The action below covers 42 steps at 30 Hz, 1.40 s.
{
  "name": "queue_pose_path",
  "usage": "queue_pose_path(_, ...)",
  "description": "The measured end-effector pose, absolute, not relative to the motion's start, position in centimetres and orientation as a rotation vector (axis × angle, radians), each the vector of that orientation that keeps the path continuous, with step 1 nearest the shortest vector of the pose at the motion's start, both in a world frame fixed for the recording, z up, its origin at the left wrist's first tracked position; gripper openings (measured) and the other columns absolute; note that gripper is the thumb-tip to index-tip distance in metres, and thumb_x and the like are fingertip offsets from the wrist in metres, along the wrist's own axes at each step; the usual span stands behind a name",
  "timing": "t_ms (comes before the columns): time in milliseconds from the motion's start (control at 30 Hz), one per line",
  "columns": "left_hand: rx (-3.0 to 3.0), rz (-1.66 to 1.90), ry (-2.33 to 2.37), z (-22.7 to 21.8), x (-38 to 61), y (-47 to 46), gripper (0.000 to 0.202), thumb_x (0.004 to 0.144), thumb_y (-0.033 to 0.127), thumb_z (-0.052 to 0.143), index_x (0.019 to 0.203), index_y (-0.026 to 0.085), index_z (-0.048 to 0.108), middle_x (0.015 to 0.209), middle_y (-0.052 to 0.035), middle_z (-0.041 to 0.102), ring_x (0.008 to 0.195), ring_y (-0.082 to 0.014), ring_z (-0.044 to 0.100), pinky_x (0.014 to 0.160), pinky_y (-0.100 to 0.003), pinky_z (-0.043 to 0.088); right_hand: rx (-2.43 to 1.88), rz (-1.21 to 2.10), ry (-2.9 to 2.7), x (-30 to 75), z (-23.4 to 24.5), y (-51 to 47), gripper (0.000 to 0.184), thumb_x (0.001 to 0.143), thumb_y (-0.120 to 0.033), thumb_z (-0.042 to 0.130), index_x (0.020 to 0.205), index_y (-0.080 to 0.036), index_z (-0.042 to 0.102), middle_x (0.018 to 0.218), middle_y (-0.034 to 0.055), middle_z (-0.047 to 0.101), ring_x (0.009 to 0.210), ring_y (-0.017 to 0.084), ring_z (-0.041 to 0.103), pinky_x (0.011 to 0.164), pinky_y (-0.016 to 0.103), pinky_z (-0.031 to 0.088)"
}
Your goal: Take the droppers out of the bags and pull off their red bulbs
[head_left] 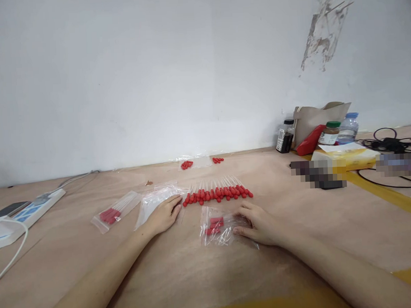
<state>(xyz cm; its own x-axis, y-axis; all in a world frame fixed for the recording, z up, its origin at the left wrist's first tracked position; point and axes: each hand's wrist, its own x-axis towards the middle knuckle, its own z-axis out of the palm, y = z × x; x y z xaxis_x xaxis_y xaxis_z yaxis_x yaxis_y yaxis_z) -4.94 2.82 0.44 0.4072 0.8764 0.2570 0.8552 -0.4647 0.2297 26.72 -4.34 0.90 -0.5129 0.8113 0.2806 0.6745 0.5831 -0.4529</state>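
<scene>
My left hand (166, 214) lies with its fingers stretched over a pile of clear zip bags (149, 205), thumb a little apart. My right hand (258, 222) rests at the right end of a clear zip bag (204, 231) holding several red-tipped sticks. Its thumb and fingers are spread apart on the plastic, and the palm hides part of that bag. Just beyond both hands, a row of loose sticks with red tips (217, 194) lies side by side, pale ends toward the wall. Another filled zip bag (116, 212) is left of the pile.
By the wall are clear bags with red pieces (186, 165). At left is a power strip (34, 216) with a white cable and a phone (11, 209). At right stand a dark bottle (285, 137), a green-lidded jar (330, 134), a tissue pack (345, 159) and black cables (389, 143).
</scene>
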Motion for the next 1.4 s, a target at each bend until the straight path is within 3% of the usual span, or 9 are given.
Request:
queue_pose_path(100, 2.607, 0.575, 1.577, 1.1, -5.5, 2.7, 0.039, 0.085, 0.036, 0.034, 0.112, 0.017, 0.055, 0.122, -0.0084, 0.052, 0.113, -0.0209, 0.047, 0.099, -0.036, 0.034, -1.162, 0.412, -2.340, 26.7, 0.9, -4.3, 0.024, 0.075, -0.035, 0.057, 0.091, -0.017, 0.055, 0.090, 0.0061, 0.051, 0.080, 0.016, 0.050, 0.070, 0.029, 0.042)
queue_pose_path(233, 2.604, 0.927, 1.591, 3.1, -4.5, 1.0, 0.029, 0.084, 0.033, 0.038, 0.091, 0.016, 0.061, 0.096, -0.0078, 0.060, 0.092, -0.0193, 0.055, 0.085, -0.034, 0.042, -1.109, 0.423, -2.330, 26.6, 0.6, -4.1, 0.026, 0.076, -0.034, 0.056, 0.096, -0.017, 0.055, 0.092, 0.0063, 0.051, 0.081, 0.016, 0.050, 0.072, 0.030, 0.043)
queue_pose_path(333, 2.577, 0.789, 1.328, 3.9, -2.4, -1.1, 0.020, 0.080, 0.029, 0.047, 0.078, 0.017, 0.063, 0.080, -0.0039, 0.059, 0.076, -0.0144, 0.054, 0.069, -0.025, 0.044, -1.084, 0.425, -2.325, 26.6, 0.4, -3.9, 0.027, 0.076, -0.033, 0.057, 0.098, -0.018, 0.055, 0.093, 0.0064, 0.050, 0.082, 0.016, 0.050, 0.073, 0.030, 0.043)
queue_pose_path(500, 2.375, 0.582, 1.096, 2.6, 0.6, -3.2, 0.022, 0.078, 0.028, 0.053, 0.094, 0.019, 0.065, 0.079, -0.0027, 0.057, 0.060, -0.0085, 0.049, 0.055, -0.019, 0.041, -1.072, 0.429, -2.313, 26.7, 0.2, -3.8, 0.030, 0.076, -0.036, 0.057, 0.099, -0.018, 0.056, 0.092, 0.0066, 0.051, 0.080, 0.016, 0.050, 0.072, 0.030, 0.043)
queue_pose_path(733, 2.339, 0.585, 0.988, 2.3, 1.8, -3.6, 0.038, 0.082, 0.036, 0.048, 0.119, 0.028, 0.051, 0.118, -0.0059, 0.052, 0.092, -0.0177, 0.054, 0.075, -0.028, 0.045, -1.056, 0.394, -2.294, 26.4, 0.0, -3.6, 0.026, 0.077, -0.035, 0.056, 0.097, -0.017, 0.056, 0.090, 0.0068, 0.051, 0.079, 0.016, 0.050, 0.071, 0.029, 0.043)
queue_pose_path(900, 2.486, 0.538, 0.932, 2.9, 2.4, -3.9, 0.047, 0.074, 0.035, 0.058, 0.119, 0.024, 0.048, 0.112, -0.0054, 0.055, 0.096, -0.0196, 0.053, 0.081, -0.030, 0.043, -1.021, 0.376, -2.282, 26.2, 0.0, -3.5, 0.025, 0.077, -0.034, 0.056, 0.095, -0.016, 0.056, 0.088, 0.0070, 0.051, 0.079, 0.016, 0.049, 0.071, 0.030, 0.043)
queue_pose_path(1100, 2.662, 0.411, 1.020, 3.2, 2.1, -4.1, 0.012, 0.079, 0.018, 0.045, 0.087, 0.018, 0.053, 0.083, -0.0033, 0.055, 0.076, -0.0154, 0.051, 0.070, -0.027, 0.041, -0.991, 0.421, -2.308, 26.2, 0.2, -3.9, 0.024, 0.077, -0.033, 0.056, 0.096, -0.017, 0.057, 0.089, 0.0059, 0.050, 0.079, 0.015, 0.049, 0.071, 0.028, 0.043)
queue_pose_path(1300, 2.799, 0.484, 0.909, 2.6, 1.4, -3.6, 0.023, 0.086, 0.027, 0.040, 0.104, 0.019, 0.053, 0.092, -0.0073, 0.056, 0.088, -0.0182, 0.050, 0.079, -0.029, 0.040, -0.989, 0.440, -2.300, 26.3, 0.2, -3.8, 0.027, 0.077, -0.035, 0.056, 0.098, -0.018, 0.057, 0.089, 0.0057, 0.051, 0.078, 0.015, 0.049, 0.070, 0.028, 0.043)
queue_pose_path(1400, 2.790, 0.448, 0.954, 3.1, 0.8, -3.3, 0.027, 0.088, 0.028, 0.035, 0.104, 0.020, 0.056, 0.092, -0.0076, 0.056, 0.086, -0.0178, 0.051, 0.078, -0.029, 0.041, -0.992, 0.449, -2.307, 26.4, 0.2, -3.8, 0.027, 0.077, -0.035, 0.056, 0.099, -0.018, 0.057, 0.090, 0.0063, 0.051, 0.080, 0.016, 0.050, 0.071, 0.029, 0.043)
